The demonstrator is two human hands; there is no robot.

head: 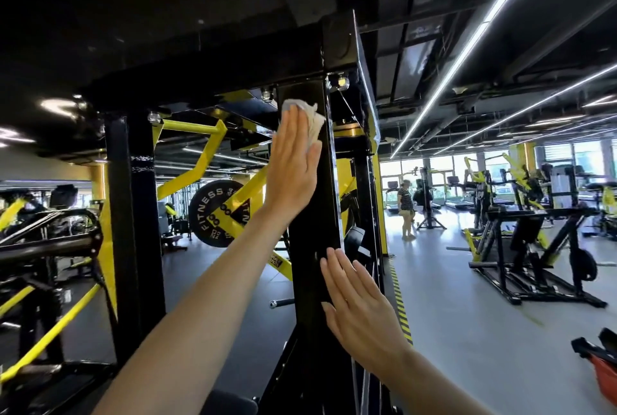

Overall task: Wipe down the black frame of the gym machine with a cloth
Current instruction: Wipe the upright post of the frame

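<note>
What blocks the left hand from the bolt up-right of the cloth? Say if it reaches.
Probably yes: left hand presses cloth on the black post just below the bolt, nothing between.

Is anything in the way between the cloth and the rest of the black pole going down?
Yes. The left hand presses the cloth flat on the black post near its top, and the right hand lies flat on the same post lower down, in the path of a downward wipe.

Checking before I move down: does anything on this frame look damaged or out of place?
Only white scuff marks banding the left black post, beside the left hand pressing the cloth on the near post. Nothing looks bent or loose.
</note>
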